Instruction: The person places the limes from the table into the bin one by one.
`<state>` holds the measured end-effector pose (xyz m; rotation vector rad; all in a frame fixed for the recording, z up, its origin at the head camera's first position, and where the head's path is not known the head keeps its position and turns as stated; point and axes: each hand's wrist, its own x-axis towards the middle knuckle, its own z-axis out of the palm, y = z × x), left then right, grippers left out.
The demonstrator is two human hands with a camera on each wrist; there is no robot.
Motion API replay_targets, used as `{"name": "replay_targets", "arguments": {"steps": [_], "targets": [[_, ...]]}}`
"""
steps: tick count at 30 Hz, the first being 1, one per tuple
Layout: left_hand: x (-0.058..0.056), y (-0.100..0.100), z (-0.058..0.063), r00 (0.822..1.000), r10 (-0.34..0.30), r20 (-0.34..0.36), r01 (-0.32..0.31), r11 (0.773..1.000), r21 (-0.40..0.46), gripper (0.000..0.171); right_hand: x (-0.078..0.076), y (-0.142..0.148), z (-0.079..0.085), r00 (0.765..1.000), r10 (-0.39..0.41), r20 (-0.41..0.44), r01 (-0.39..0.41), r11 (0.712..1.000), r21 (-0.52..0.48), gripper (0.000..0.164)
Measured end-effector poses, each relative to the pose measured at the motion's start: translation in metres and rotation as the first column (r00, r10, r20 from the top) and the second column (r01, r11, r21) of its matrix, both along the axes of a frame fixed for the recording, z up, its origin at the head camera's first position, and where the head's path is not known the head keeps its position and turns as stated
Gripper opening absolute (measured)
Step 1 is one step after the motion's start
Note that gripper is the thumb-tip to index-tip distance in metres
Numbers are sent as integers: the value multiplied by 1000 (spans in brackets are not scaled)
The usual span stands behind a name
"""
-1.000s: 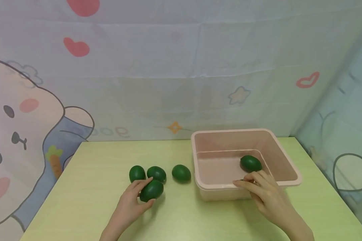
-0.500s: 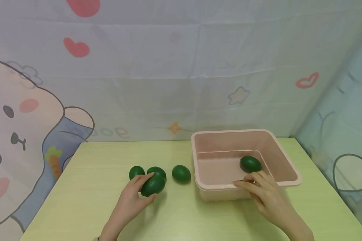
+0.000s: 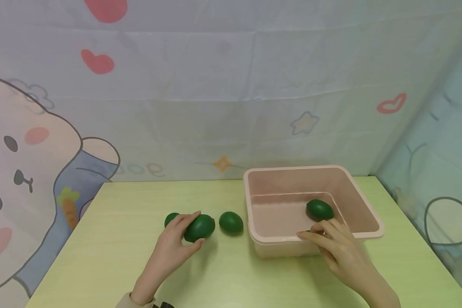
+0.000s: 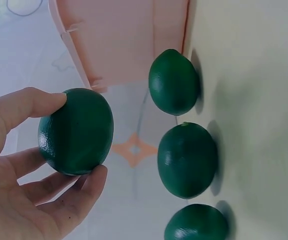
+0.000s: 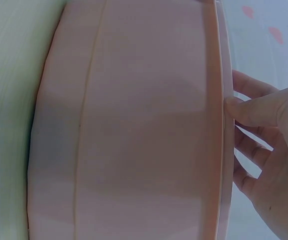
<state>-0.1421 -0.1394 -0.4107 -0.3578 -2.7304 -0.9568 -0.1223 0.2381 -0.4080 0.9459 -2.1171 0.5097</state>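
Note:
My left hand [image 3: 173, 244] holds a dark green lime [image 4: 79, 132] between thumb and fingers, raised over the table. Three more limes rest on the table: one lime [image 4: 187, 160] near the held one, another lime [image 3: 231, 223] to its right, and a third lime [image 4: 196, 225] partly hidden behind my hand in the head view. My right hand [image 3: 340, 244] pinches the front rim of a pink plastic basin [image 5: 144, 125], thumb outside and fingers over the edge. Inside the basin lies a lime [image 3: 319, 210]; a sliver of green shows by my right fingers.
The pale yellow-green table [image 3: 138, 205] ends at a cartoon-printed cloth [image 3: 200, 128] hung behind it. That cloth also closes off the sides. The basin stands on the right part of the table, its back edge near the cloth.
My left hand, with the lime in it, has moved forward and slightly right, now covering one lime behind it. The right hand and the basin have stayed in place.

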Motion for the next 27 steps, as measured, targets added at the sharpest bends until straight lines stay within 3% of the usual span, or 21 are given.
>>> {"name": "replay_targets", "arguments": {"steps": [14,27], "targets": [[-5,11,17,996,-39,-76,40,999,11,63,1,0,0,1000,-9,3,9,1000,9,45],[-7,19,32,995,-55,-79,59,997,43,64,1,0,0,1000,-12,3,12,1000,16,46]]}}
